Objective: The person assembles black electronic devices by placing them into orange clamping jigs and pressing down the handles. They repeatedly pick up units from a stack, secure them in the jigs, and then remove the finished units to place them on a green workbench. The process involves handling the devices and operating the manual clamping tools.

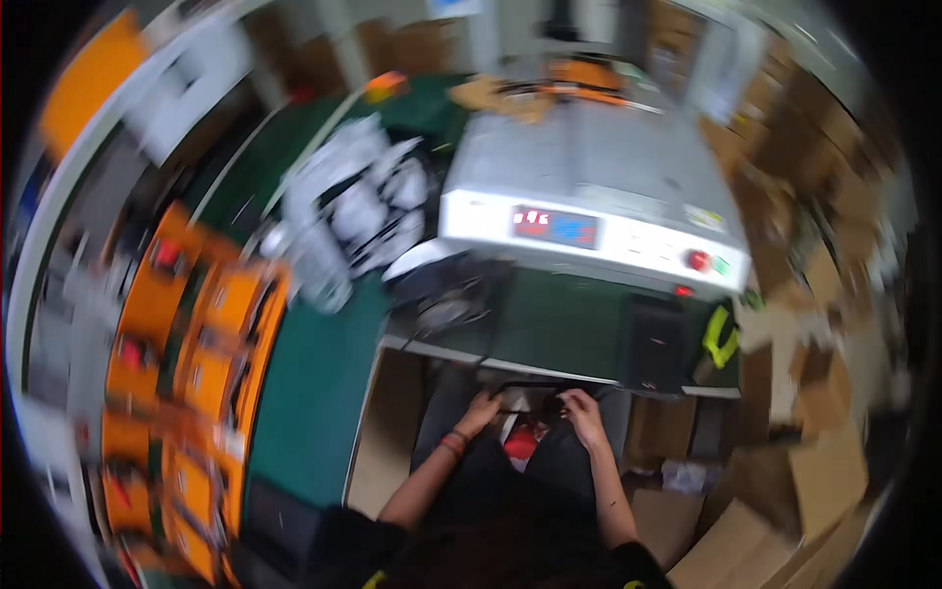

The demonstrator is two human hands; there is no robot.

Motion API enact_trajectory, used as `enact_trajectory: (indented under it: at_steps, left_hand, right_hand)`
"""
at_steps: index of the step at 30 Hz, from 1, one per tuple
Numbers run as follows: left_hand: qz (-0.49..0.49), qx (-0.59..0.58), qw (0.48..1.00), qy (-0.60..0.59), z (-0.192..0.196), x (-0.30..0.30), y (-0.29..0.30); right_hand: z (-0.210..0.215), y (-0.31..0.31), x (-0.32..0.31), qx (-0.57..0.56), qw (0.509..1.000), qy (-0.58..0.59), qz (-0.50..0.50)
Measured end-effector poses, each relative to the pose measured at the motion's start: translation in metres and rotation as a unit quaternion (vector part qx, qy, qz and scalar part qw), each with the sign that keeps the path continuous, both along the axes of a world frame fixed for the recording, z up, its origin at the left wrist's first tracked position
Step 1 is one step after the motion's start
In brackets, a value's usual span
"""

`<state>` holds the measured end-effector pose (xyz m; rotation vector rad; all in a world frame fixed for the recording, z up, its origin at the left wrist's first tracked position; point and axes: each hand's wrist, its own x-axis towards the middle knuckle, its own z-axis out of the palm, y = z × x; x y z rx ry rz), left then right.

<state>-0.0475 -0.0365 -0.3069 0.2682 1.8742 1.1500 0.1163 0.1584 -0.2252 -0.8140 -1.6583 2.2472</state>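
Below the front edge of the green table, above my lap, a thin dark object (530, 384) spans the gap between my two hands. It looks like a black strip or frame, but blur hides its kind. My left hand (479, 413), with a red band at the wrist, is closed on its left end. At the other end, my right hand (583, 412) has its fingers bent round the same dark object. Something red and white (521, 440) shows between my legs, lower than my hands.
A grey machine (589, 167) with a lit display stands on the green table (314, 393). A black flat box (655, 344) and yellow-green cutters (721, 336) lie near the right edge. Clear plastic bags (363, 206), orange bins (211, 373) and cardboard boxes (756, 481) surround me.
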Motion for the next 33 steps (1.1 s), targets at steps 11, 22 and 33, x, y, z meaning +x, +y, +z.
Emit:
enact_trajectory:
  at_steps: [11,22,33]
  left_hand:
    - [0.306,-0.183,0.576,0.735,0.348,0.078,-0.179]
    - [0.324,-0.465,0.179,0.805,0.429,-0.026,-0.433]
    - [0.281,-0.625,0.083,0.723,0.525,-0.064,-0.447]
  right_hand:
    - [-0.012,0.004,-0.014,0.020,0.998,-0.029,0.050]
    - [0.231,-0.078,0.031,0.556,0.754,0.141,0.321]
    - [0.210,-0.216,-0.172,0.297,0.915,0.148,0.229]
